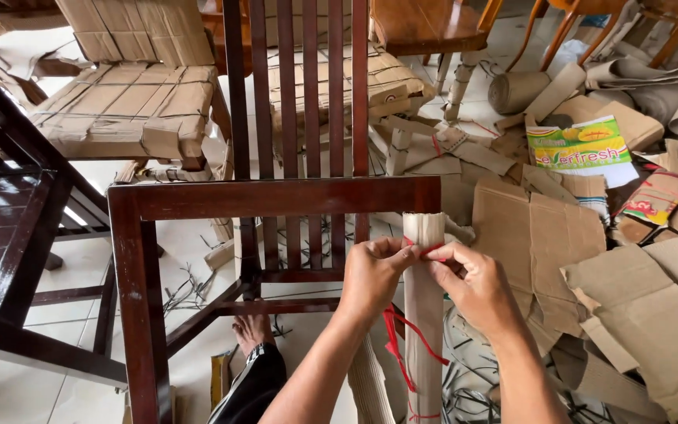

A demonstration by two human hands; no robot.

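Note:
A dark wooden chair frame lies overturned in front of me, seat rails up. One of its legs is wrapped in brown corrugated cardboard. My left hand and my right hand meet near the top of that wrapped leg, both pinching a red plastic string tied around the cardboard. Loose ends of the string hang down the left side of the leg. A second band of red string circles the leg lower down.
Chairs wrapped in cardboard stand behind. Cardboard sheets and flattened boxes pile at the right, with a cardboard roll. A dark table is at the left. My foot rests on the tiled floor among string scraps.

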